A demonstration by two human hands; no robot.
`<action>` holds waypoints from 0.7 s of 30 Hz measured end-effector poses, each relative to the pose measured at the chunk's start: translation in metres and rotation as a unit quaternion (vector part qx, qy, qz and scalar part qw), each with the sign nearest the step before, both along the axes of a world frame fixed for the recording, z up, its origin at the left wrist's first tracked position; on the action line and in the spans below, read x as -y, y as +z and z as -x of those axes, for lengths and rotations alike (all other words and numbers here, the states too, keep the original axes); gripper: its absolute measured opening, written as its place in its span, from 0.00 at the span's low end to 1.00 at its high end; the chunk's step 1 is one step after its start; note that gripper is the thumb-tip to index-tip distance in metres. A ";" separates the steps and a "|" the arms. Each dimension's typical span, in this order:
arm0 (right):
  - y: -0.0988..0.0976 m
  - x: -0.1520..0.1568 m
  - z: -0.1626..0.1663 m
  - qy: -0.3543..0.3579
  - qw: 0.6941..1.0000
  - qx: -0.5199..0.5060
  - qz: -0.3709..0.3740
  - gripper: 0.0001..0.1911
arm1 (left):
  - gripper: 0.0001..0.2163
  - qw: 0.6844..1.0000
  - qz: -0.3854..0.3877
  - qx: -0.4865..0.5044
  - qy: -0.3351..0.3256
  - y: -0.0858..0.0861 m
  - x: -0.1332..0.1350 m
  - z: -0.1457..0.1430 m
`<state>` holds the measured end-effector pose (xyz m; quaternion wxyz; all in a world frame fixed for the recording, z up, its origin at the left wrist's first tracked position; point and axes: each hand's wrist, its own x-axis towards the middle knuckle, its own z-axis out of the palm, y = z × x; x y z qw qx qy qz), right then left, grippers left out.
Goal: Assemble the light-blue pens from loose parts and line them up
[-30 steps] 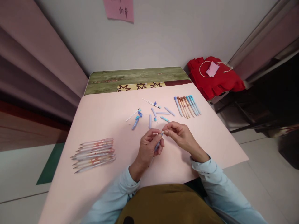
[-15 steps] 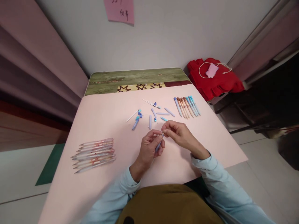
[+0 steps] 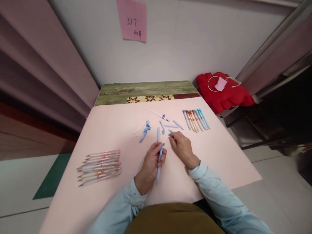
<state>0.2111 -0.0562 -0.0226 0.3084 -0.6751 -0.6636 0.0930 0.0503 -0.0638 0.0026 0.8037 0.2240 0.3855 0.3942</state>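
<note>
My left hand (image 3: 151,162) is closed around a light blue pen (image 3: 159,162), its tip pointing back toward me. My right hand (image 3: 180,146) rests on the pink table cover (image 3: 109,130), fingers curled at a small teal pen part (image 3: 170,131); whether it grips the part is hidden. Just beyond both hands lie loose pen parts (image 3: 158,125): barrels, thin refills and small blue caps.
A row of assembled blue and orange pens (image 3: 196,119) lies at the far right. A pile of clear-wrapped pens (image 3: 99,164) lies at the left. A red cloth with a cable (image 3: 223,89) sits off the table's right. A pink note (image 3: 133,21) hangs on the wall.
My hands have come apart. The right hand moved forward and down onto the table by the loose parts. The left hand lowered with the pen, now pointing toward me.
</note>
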 end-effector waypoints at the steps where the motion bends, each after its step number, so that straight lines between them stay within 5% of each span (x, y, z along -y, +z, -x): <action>1: 0.000 -0.001 -0.001 -0.006 1.000 -0.007 -0.009 0.11 | 0.15 1.000 0.002 0.004 0.002 -0.001 0.000 0.000; 12: 0.009 -0.036 0.015 0.054 0.997 0.054 0.032 0.09 | 0.16 1.000 -0.001 -0.003 0.020 0.001 0.001 -0.002; 21: 0.010 -0.033 0.015 0.049 0.990 0.119 0.049 0.08 | 0.15 1.000 0.002 -0.007 0.023 0.004 0.002 -0.002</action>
